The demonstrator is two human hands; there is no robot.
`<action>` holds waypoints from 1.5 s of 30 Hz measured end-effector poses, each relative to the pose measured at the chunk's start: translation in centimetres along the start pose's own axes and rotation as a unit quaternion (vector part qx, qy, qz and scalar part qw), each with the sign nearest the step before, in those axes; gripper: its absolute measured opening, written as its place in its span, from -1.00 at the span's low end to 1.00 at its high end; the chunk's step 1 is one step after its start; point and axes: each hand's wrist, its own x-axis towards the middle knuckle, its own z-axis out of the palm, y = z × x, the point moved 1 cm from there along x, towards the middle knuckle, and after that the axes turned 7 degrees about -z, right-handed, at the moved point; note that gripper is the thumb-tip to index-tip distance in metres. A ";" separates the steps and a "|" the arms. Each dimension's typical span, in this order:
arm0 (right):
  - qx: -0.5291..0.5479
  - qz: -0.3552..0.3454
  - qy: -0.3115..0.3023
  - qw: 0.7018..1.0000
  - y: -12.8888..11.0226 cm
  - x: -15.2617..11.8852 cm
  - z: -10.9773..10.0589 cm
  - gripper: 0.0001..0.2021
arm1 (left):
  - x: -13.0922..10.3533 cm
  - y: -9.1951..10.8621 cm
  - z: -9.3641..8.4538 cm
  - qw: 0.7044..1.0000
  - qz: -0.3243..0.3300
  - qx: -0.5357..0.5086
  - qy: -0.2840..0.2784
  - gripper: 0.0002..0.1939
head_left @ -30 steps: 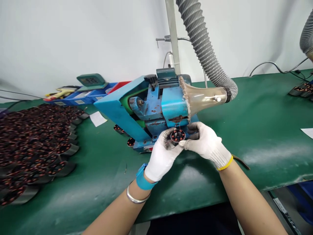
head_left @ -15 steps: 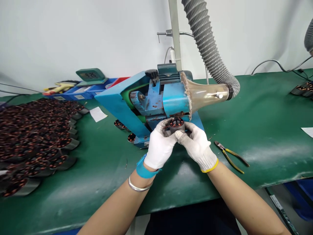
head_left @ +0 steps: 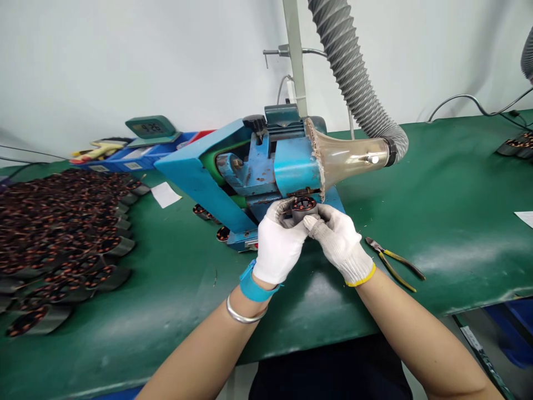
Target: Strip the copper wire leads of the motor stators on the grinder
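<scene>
The short, cylindrical, dark grey metal part [head_left: 303,214] shows copper-orange spots inside. The left hand [head_left: 281,236] wears a white fabric glove [head_left: 275,258], the right hand [head_left: 338,241] a white knitted glove [head_left: 352,261] edged yellow. Rust-brown specks mark the boxy blue metal machine [head_left: 295,166]; the smooth table [head_left: 416,194] is green.

Copper-wound ring [head_left: 302,213] between gloved hands [head_left: 280,241]

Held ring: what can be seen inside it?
The ring, between left hand and right hand, shows dark parts and coppery bits near its top opening; its wall covers the deeper inside.
</scene>
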 end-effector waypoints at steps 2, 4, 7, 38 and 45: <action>-0.016 -0.002 0.001 1.000 -0.2 0.0 0.0 -0.75 | 0.1 0.2 0.1 1.000 0.005 0.010 0.004 -0.53; -0.026 0.000 0.006 1.000 -0.3 -0.2 0.0 -0.75 | 0.1 0.4 0.0 1.000 0.006 0.018 0.000 -0.54; -0.059 0.014 0.029 0.998 -0.4 -0.8 0.1 -0.70 | -0.5 0.7 -0.5 0.999 0.008 0.034 -0.018 -0.53; -0.117 0.089 -0.027 0.989 -1.4 -0.6 0.7 -0.45 | -0.8 0.3 -0.7 0.991 0.004 0.115 0.065 -0.50; -0.073 0.034 0.039 0.996 -0.7 0.8 1.2 -0.58 | 0.6 0.6 -0.4 0.981 0.027 0.175 0.085 -0.57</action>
